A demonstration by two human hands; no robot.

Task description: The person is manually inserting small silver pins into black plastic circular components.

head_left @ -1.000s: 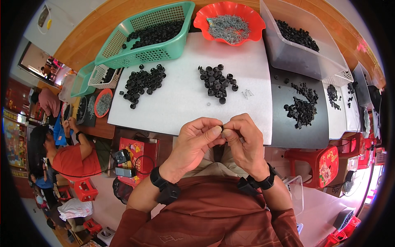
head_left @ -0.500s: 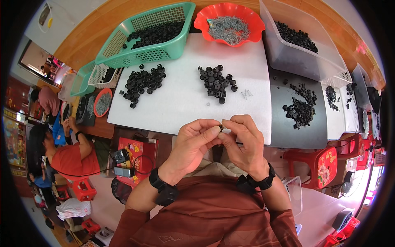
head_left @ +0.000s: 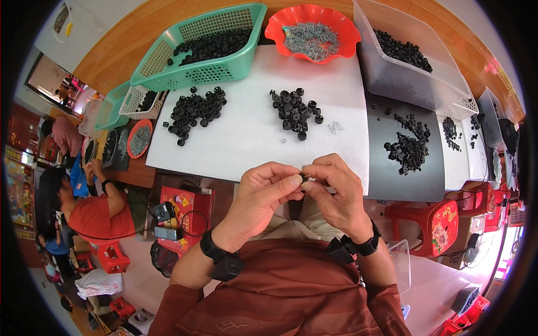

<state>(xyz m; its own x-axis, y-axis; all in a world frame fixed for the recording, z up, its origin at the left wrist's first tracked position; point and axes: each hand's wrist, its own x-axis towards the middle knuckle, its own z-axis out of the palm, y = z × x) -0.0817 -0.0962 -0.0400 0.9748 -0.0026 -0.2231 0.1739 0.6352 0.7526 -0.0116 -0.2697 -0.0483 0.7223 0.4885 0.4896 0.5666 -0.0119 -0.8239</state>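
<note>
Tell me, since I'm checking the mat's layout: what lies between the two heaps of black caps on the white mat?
Nothing: in the head view, bare white mat separates the left heap from the right heap.

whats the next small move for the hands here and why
Probably press the small black part fully together: both hands, left hand and right hand, pinch it between their fingertips over the lap, short of the white mat where loose black pieces lie.

Bare white mat (head_left: 246,140) lies open between two piles of black caps (head_left: 193,109) (head_left: 295,110); baskets (head_left: 199,47) wall the far edge.
</note>
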